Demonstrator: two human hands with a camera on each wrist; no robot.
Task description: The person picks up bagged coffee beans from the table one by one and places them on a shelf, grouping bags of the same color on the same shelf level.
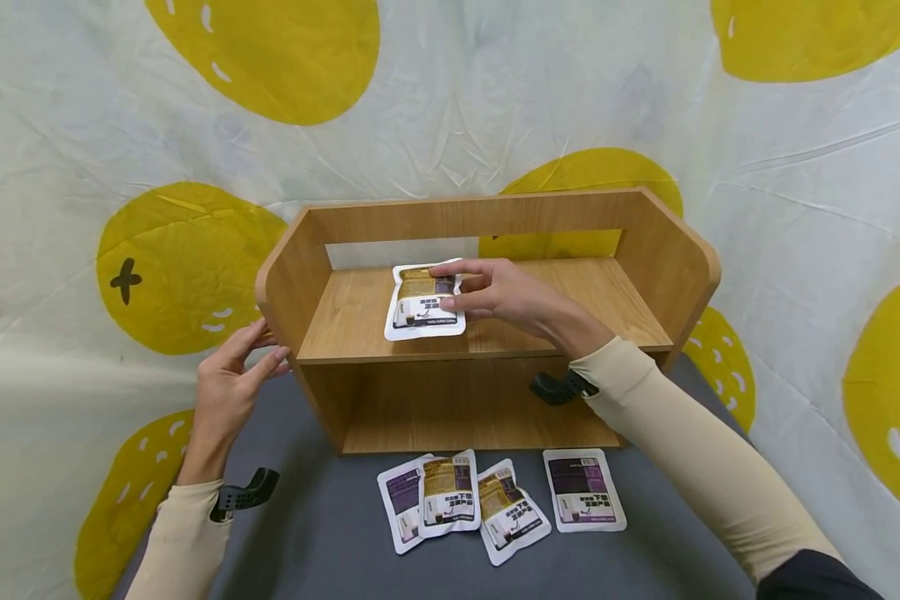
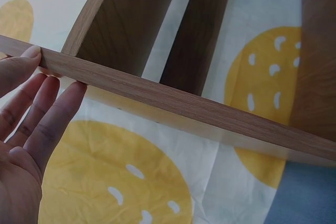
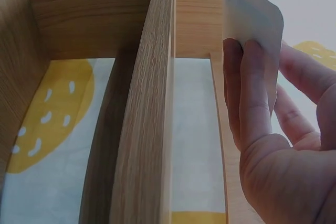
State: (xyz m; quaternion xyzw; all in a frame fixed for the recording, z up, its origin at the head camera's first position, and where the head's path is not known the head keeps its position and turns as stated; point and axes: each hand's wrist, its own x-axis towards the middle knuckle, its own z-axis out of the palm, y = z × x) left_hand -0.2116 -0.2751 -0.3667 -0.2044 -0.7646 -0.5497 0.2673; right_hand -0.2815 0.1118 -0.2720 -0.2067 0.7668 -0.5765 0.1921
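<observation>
My right hand [image 1: 510,298] pinches a white-edged flat pouch [image 1: 420,310] with a gold and purple label by its right side. The pouch is over the upper board of a small two-tier wooden shelf [image 1: 352,312]. In the right wrist view the pouch's pale back [image 3: 254,17] faces the camera, with fingers on both faces; it stands apart from the board's front edge. My left hand [image 1: 228,379] grips the front edge of the shelf's left side panel. The left wrist view has that hand's thumb and fingers [image 2: 55,119] on opposite sides of the panel edge.
Several pouches lie on the grey tabletop [image 1: 300,517] before the shelf: a purple one [image 1: 402,500] partly under a gold one [image 1: 448,496], another gold one [image 1: 512,517] tilted beside them, and a purple one [image 1: 585,492] apart at right. A patterned curtain [image 1: 450,108] hangs behind.
</observation>
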